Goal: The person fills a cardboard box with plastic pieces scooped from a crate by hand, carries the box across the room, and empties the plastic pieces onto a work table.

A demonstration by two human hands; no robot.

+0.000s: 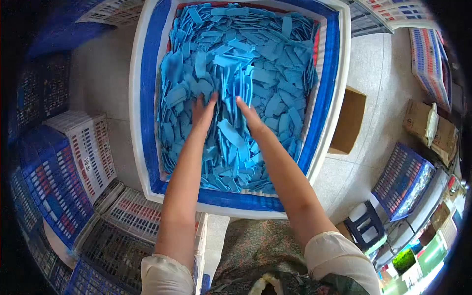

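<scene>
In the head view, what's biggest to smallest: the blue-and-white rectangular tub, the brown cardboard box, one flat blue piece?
1. Blue-and-white rectangular tub
2. Brown cardboard box
3. Flat blue piece

Blue pieces (268, 76) — thin, flat, mostly oblong strips — lie heaped in a rectangular bin (332, 69) with white-and-blue sides. They overlap at mixed angles, some flat, others aslant. At the centre, a cluster (227, 81) stands nearly on edge, the pieces close together and more brightly lit. Toward the far side — many layers deep — strips pack densely; a few at centre left appear blurred.
</scene>
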